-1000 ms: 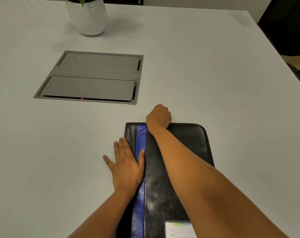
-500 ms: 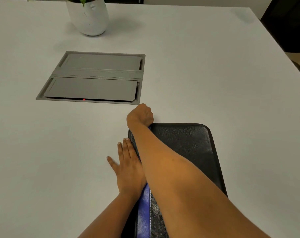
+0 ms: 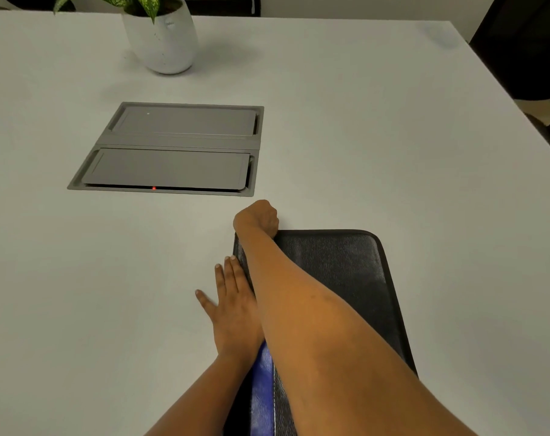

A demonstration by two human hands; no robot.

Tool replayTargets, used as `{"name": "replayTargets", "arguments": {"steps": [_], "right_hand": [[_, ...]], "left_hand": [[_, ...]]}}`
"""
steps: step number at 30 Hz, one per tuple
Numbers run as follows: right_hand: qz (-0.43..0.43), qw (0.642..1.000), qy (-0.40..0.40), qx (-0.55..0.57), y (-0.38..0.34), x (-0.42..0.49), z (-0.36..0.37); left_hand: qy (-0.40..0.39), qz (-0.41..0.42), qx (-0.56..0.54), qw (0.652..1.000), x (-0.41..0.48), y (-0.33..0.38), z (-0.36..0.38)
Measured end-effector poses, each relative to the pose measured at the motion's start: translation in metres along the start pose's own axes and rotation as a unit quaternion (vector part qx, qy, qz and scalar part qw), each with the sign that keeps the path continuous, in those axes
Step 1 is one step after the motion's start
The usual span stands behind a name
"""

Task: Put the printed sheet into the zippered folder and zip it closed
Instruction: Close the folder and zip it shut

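The black zippered folder [image 3: 339, 272] with a blue stripe [image 3: 262, 388] lies closed on the white table [image 3: 393, 152] in front of me. My right hand [image 3: 258, 218] is curled at the folder's far left corner, fingers hidden, seemingly pinching the zipper pull there. My right forearm crosses over the folder. My left hand [image 3: 232, 306] presses flat on the folder's left edge, fingers straight and partly on the table. The printed sheet is not visible.
A grey recessed power hatch [image 3: 172, 149] with a red light sits in the table beyond the folder. A white pot with a green plant [image 3: 161, 39] stands at the far left. A dark chair [image 3: 525, 45] is past the table's right edge.
My right hand has slid left along the folder's far edge, from near the blue stripe to the far left corner. My left hand has stayed pressed on the left edge.
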State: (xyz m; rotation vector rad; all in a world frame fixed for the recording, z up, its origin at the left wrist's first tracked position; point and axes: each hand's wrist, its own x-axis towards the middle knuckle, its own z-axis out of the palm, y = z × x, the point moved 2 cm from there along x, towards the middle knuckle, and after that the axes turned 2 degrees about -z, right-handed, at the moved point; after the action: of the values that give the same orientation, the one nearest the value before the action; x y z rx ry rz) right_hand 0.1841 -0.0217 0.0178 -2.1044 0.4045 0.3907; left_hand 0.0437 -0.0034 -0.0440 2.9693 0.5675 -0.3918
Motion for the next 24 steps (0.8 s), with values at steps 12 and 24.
{"name": "replayTargets", "arguments": {"steps": [12,24], "right_hand": [[-0.228,0.968,-0.105,-0.001,0.064,-0.023,-0.012],[-0.266,0.933,-0.018,-0.242,0.151,-0.077,-0.070]], "left_hand": [[0.058,-0.009,-0.134,0.989,0.006,0.000,0.003],[0.028,0.059,-0.114,0.991,-0.017,-0.005,-0.003]]}}
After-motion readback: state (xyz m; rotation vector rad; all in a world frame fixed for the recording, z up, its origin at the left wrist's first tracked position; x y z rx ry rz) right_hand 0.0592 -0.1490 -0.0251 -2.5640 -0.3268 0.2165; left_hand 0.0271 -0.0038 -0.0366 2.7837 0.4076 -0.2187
